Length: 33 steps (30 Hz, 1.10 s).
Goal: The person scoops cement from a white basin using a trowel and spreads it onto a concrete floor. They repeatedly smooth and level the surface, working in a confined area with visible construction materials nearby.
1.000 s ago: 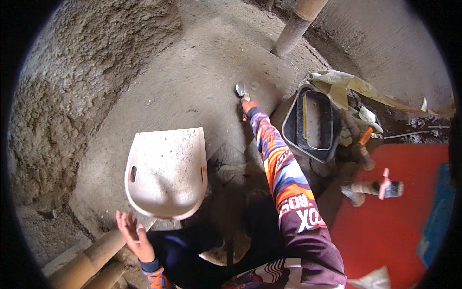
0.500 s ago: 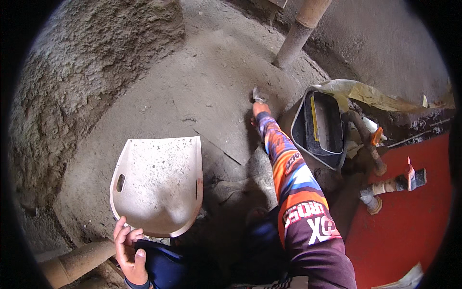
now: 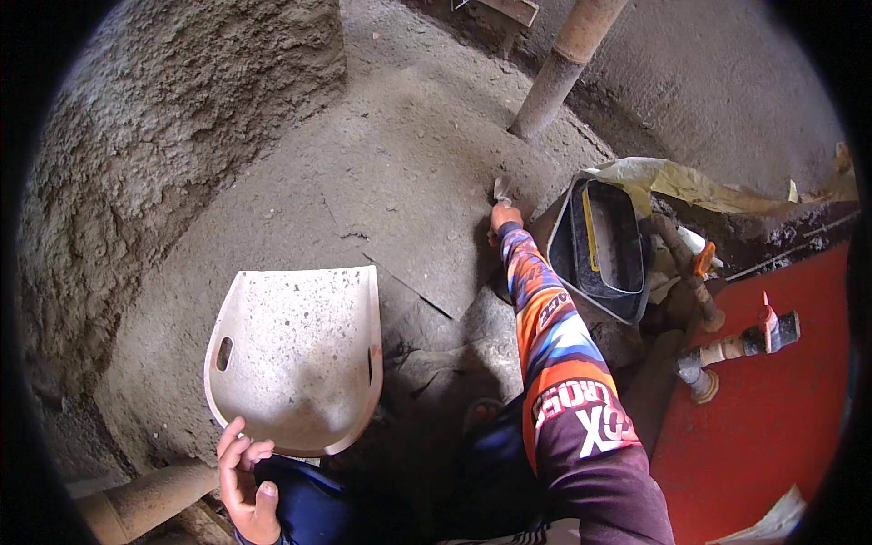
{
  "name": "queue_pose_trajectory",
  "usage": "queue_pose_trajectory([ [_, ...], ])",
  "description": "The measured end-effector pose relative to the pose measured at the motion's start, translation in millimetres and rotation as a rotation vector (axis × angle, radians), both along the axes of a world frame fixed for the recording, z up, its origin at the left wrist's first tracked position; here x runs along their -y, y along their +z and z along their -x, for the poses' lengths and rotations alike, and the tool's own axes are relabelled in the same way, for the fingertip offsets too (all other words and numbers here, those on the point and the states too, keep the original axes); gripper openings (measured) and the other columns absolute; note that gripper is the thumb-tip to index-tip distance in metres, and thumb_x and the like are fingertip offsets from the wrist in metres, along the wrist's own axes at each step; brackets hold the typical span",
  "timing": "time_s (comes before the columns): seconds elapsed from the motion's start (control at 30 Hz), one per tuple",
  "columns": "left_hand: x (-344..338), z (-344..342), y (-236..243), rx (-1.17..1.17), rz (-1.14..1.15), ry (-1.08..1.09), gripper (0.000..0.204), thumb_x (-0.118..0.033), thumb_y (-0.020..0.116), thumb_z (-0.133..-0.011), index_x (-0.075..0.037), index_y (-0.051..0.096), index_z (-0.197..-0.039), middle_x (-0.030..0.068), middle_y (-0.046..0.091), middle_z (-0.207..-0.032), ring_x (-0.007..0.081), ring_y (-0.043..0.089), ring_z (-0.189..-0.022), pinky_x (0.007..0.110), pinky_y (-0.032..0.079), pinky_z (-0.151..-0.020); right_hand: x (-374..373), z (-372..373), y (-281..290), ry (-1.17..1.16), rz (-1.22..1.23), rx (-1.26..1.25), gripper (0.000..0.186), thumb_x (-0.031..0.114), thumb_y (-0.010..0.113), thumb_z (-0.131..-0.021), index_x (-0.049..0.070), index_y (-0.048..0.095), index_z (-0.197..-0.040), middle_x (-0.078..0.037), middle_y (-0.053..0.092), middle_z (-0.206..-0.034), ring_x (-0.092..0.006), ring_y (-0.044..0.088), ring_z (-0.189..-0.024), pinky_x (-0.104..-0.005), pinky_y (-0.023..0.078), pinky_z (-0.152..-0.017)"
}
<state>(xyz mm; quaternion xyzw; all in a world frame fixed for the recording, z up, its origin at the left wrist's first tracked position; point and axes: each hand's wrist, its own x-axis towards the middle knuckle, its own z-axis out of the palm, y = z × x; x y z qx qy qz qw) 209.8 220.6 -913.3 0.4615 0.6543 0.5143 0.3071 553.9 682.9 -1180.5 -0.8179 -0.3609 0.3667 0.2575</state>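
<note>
My right hand (image 3: pixel 505 221), at the end of a patterned sleeve, is closed on a small metal trowel (image 3: pixel 502 189) at the grey, gritty floor (image 3: pixel 409 154), just left of the stacked black tubs. My left hand (image 3: pixel 247 486) is at the lower left with fingers curved and apart, holding nothing, at the near edge of a speckled white plastic scoop (image 3: pixel 295 354) with slot handles; whether it touches the rim I cannot tell.
A rough wall (image 3: pixel 154 127) rises at left and a bamboo pole (image 3: pixel 554 77) stands upright at the back. Stacked black tubs (image 3: pixel 595 291), crumpled yellowish sheeting (image 3: pixel 690 182), pipe fittings (image 3: pixel 727 352) and a red board (image 3: pixel 754 436) are at right. More bamboo (image 3: pixel 145 504) lies lower left.
My right hand with the trowel has moved right and slightly down in the view. The scoop appears lower and further left. My left hand has shifted slightly, still open.
</note>
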Motion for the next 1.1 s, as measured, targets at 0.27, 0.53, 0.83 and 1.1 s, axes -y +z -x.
queue_pose_trajectory([
  [0.27, 3, 0, -2, 0.021, 0.004, -0.026, 0.059, -0.036, 0.063, -0.083, 0.002, 0.045, -0.125, 0.0201, 0.039, -0.137, 0.0223, 0.057, -0.098, 0.035, 0.044, -0.087, 12, 21, -12, -0.052, -0.056, 0.006, 0.047, 0.033, 0.055, -0.083, -0.006, 0.056, -0.110, -0.028, 0.059, -0.112, -0.0402, 0.058, -0.106, -0.0448, 0.046, -0.091],
  [0.53, 2, 0, -3, 0.019, 0.032, -0.015, 0.058, -0.034, 0.062, -0.083, 0.002, 0.045, -0.126, 0.0190, 0.039, -0.136, 0.0212, 0.057, -0.097, 0.034, 0.044, -0.087, -7, 32, 18, -0.237, -0.124, 0.175, 0.058, 0.021, 0.060, -0.078, 0.001, 0.033, -0.126, -0.030, 0.058, -0.110, -0.0431, 0.058, -0.105, -0.0475, 0.047, -0.090],
  [0.83, 0, 9, -4, -0.002, 0.064, 0.032, 0.057, -0.031, 0.062, -0.083, 0.003, 0.045, -0.126, 0.0186, 0.039, -0.137, 0.0194, 0.056, -0.098, 0.033, 0.043, -0.087, -19, 13, 14, -0.069, 0.003, 0.307, 0.058, 0.019, 0.063, -0.075, 0.003, 0.044, -0.127, -0.028, 0.054, -0.120, -0.0428, 0.054, -0.112, -0.0464, 0.044, -0.096],
  [1.1, -8, 7, -5, -0.003, 0.073, -0.013, 0.056, -0.031, 0.061, -0.083, 0.002, 0.046, -0.126, 0.0185, 0.039, -0.136, 0.0199, 0.056, -0.098, 0.033, 0.043, -0.087, -23, 36, 14, -0.184, -0.033, 0.488, 0.054, 0.024, 0.068, -0.077, 0.005, 0.042, -0.120, -0.020, 0.047, -0.116, -0.0367, 0.061, -0.099, -0.0428, 0.053, -0.082],
])
